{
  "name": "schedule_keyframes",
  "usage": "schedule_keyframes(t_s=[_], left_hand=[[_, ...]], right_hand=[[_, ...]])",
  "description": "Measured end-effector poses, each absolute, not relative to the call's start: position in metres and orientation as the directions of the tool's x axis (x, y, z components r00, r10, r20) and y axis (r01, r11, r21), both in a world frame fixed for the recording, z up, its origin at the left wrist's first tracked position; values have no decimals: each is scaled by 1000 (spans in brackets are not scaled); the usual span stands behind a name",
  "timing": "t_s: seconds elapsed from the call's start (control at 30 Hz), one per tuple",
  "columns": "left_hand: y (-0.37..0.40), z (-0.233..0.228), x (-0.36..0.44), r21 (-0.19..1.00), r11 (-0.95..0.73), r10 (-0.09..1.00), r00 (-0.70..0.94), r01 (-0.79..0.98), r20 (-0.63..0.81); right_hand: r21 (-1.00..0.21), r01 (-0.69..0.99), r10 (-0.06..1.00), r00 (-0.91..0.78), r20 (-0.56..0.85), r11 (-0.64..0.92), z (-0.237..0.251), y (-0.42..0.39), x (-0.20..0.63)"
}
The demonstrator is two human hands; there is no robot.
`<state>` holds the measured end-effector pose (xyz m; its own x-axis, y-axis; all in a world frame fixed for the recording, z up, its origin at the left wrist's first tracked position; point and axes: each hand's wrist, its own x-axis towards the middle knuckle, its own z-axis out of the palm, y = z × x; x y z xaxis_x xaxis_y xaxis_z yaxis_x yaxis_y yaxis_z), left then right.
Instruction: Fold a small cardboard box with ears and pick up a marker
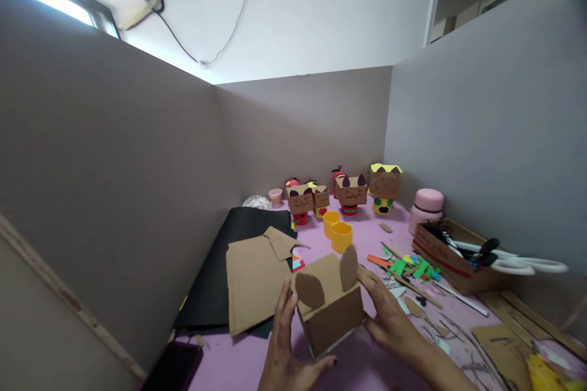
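The left hand (pixel 287 342) and the right hand (pixel 389 317) hold a small cardboard box (pixel 331 311) between them, just above the near edge of the pink table (pixel 257 357). Each hand presses one side of the box with the fingers spread flat, so neither is closed into a fist; both are gripping the box by light pressure from the 2 sides. On the top of the box stand 2 oval cardboard ears (pixel 329 278), one near the left corner and one near the right, both upright.

To my judgement, the step in hand is the checking or pressing of the ears after they were fixed on the box, because the box looks like the heads of the 4 finished box figures (pixel 348 192) that stand in a row at the far wall. The box has no face and no body yet, so the work seems to be about in the middle. A next move would call for freeing 1 hand while the other keeps the box steady, without bending the ears.

Left of the box lie flat cardboard sheets (pixel 254 278) on a black sheet (pixel 215 281). Behind it stand 2 yellow cups (pixel 338 231). At the right are coloured paper scraps (pixel 408 266) and a carton with scissors (pixel 458 253).
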<state>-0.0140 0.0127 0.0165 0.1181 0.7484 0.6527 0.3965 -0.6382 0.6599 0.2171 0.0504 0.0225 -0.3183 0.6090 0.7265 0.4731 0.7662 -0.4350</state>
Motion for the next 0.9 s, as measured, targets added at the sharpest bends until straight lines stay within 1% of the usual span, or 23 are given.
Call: schedule_keyframes(t_s=[0.1,0.2,0.27,0.33,0.4,0.5,0.73,0.9], left_hand=[[14,21,-14,792,-519,851,110,321,513],[18,20,-16,913,-381,922,131,149,363],[21,17,-17,952,-302,946,140,47,293],[23,14,-17,962,-272,952,145,0,270],[24,12,-17,959,-282,951,136,19,277],[26,10,-17,950,-294,952,122,100,282],[33,0,-11,957,-252,954,200,142,222],[30,1,-9,955,-232,953,237,183,186]], right_hand=[[-563,466,726,-342,597,683,29,47,215],[-713,437,832,-364,418,549,40,43,211],[-777,432,876,-371,310,458,47,40,210],[-805,434,894,-373,249,406,51,40,210],[-815,429,897,-379,229,389,53,40,212],[-829,415,900,-378,219,375,51,39,215],[-892,328,918,-348,191,310,29,36,221],[-924,229,915,-337,221,307,7,36,223]])
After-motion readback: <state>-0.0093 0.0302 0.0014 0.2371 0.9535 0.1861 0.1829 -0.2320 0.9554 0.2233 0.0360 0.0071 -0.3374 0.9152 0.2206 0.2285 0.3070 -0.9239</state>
